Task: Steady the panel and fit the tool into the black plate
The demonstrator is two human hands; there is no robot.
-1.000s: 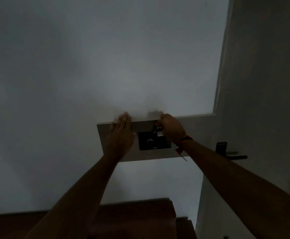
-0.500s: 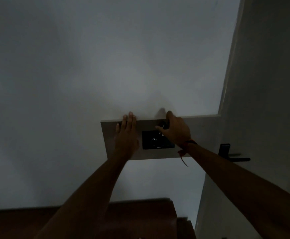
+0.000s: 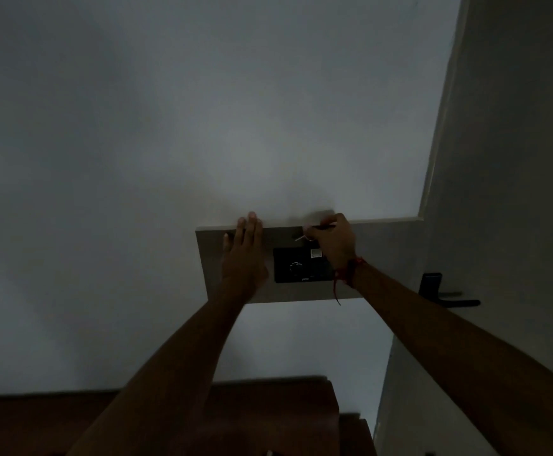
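The left hand [image 3: 243, 258] lies flat on a pale panel [image 3: 383, 258] fixed to the wall, fingers straight and close together, their tips reaching just past the panel's upper edge. It rests on the panel just to the left of a black control plate [image 3: 298, 268] set into the panel's face; a small round dial [image 3: 296, 267] sits near the middle of that plate and a small pale sticker [image 3: 316, 253] at its upper right corner.

The right hand [image 3: 336, 241] is at the upper right of the black plate, fingers curled, pinching a thin dark tool [image 3: 322, 227] that lies along the panel's upper edge. A short light wire end [image 3: 301, 238] sticks out just left of its fingertips, above the plate. The scene is dim, so what the tool's tip meets cannot be told. A red thread band [image 3: 350, 269] circles the right wrist, a loose end hanging down below the plate's right side.

Right of the panel stands a door [image 3: 515, 192] with a dark lever handle [image 3: 446, 296]. Below the panel, at the bottom of the view, is dark brown wooden furniture [image 3: 285, 409].
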